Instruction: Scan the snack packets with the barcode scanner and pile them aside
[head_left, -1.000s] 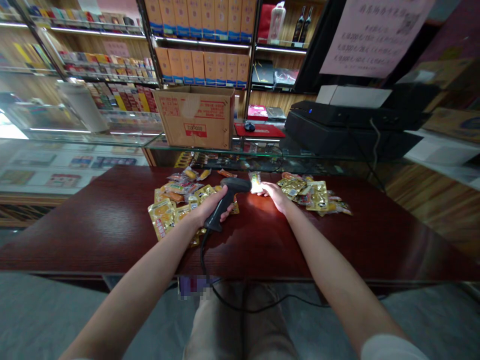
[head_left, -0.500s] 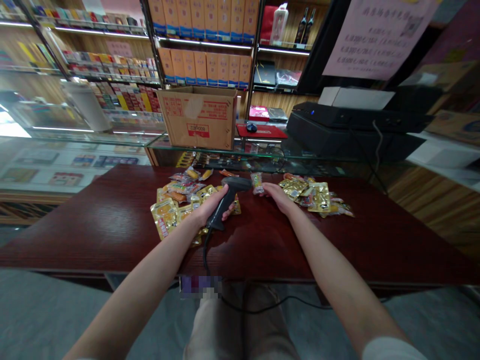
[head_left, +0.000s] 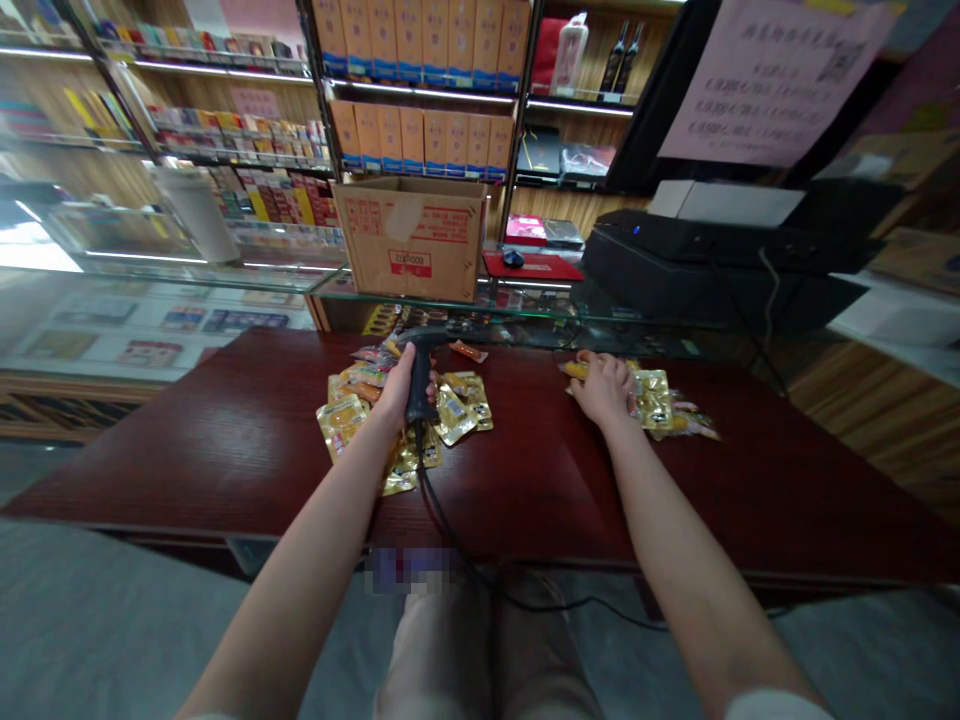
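- Gripping a black corded barcode scanner (head_left: 418, 385) upright, the left hand (head_left: 399, 388) has its fingers wrapped fully around the handle, with the scanner's head tilted toward the far side of the table.
- The scanner sits just above the left pile of gold foil food packets (head_left: 457, 410), and its black cable (head_left: 439, 520) runs down from the handle, across the table, and over the near edge.
- The right hand (head_left: 606, 388) lies palm down with its fingers curled, resting on the near side of a second pile of gold foil food packets (head_left: 651, 400). Its fingertips touch an orange-filled packet (head_left: 574, 370), but I cannot tell whether they have hold of it.
- Both piles lie on a dark red wooden table (head_left: 525, 480), well apart, with bare wood between them.
- Past the far edge stands a glass display counter (head_left: 225, 280), carrying a cardboard box (head_left: 411, 240), a computer mouse (head_left: 513, 258) on a red mat (head_left: 532, 266), and a large black machine (head_left: 720, 270).
- Shelves of boxed goods (head_left: 424, 100) rise behind the counter, and a pink paper notice (head_left: 772, 80) hangs at upper right.
- The person's beige-clad knees (head_left: 435, 650) show below the table.
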